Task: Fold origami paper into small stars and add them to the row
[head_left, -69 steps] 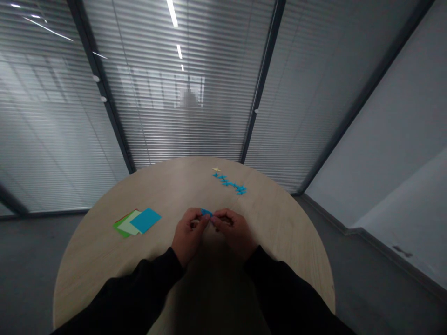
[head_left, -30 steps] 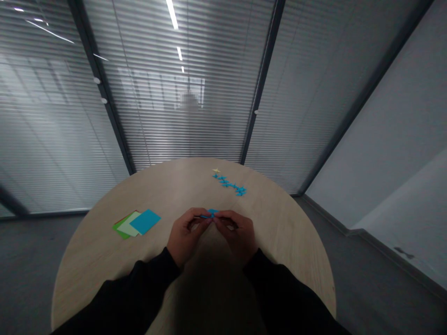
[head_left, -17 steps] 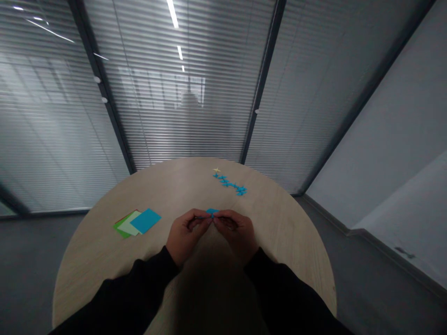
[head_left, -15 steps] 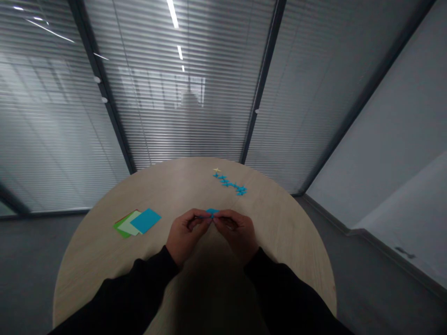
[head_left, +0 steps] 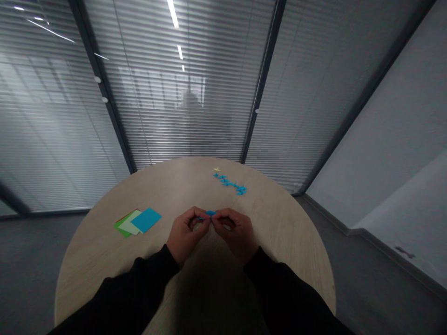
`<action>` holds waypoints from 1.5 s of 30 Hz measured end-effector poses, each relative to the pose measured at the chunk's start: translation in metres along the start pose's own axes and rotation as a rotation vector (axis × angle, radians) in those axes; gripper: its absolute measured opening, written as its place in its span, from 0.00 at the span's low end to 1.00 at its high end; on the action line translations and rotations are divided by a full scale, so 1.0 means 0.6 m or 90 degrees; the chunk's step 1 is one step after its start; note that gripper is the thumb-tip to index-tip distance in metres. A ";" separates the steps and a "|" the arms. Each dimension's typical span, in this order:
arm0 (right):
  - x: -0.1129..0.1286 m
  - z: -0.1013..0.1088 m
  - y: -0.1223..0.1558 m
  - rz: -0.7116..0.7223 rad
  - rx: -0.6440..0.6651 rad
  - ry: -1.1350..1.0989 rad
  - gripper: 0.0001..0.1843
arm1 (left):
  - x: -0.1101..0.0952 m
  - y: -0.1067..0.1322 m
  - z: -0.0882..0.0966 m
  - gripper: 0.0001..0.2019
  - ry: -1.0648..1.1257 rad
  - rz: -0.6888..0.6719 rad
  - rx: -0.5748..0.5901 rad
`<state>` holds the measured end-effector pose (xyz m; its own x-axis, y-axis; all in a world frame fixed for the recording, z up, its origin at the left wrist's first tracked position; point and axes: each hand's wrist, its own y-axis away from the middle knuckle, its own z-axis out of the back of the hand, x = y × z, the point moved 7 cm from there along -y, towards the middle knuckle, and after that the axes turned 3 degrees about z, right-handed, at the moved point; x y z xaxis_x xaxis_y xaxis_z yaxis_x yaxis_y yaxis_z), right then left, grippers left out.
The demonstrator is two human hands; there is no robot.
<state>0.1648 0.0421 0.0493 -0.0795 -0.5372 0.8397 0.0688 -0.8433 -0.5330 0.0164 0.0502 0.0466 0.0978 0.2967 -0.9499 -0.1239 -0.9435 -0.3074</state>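
A small blue folded paper piece (head_left: 210, 213) is pinched between the fingertips of both my hands above the round table (head_left: 279, 232). My left hand (head_left: 185, 235) grips its left end with thumb and fingers closed. My right hand (head_left: 234, 232) grips the right end the same way. Most of the paper is hidden by my fingers. Both my arms are in black sleeves and reach in from the near edge.
A fanned stack of square paper sheets (head_left: 138, 221), blue on top with pale and green below, lies to the left. A row of several small blue folded shapes (head_left: 230, 183) and one pale one (head_left: 217, 169) lies at the far side. Glass walls with blinds stand behind.
My fingers have shifted slightly on the blue paper and less of it shows above them now. My hands stay in the same spot over the table.
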 end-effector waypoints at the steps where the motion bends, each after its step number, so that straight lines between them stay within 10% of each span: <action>1: -0.003 -0.001 0.000 -0.011 -0.008 0.002 0.04 | 0.002 0.000 -0.001 0.07 0.000 0.007 -0.001; 45: -0.027 -0.011 0.003 -0.122 -0.051 -0.078 0.10 | 0.032 -0.003 0.002 0.14 0.016 0.092 -0.008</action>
<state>0.1598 0.0493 0.0342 0.0382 -0.3656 0.9300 -0.0154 -0.9308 -0.3653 0.0176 0.0575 0.0290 0.1044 0.1545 -0.9825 -0.1263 -0.9778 -0.1672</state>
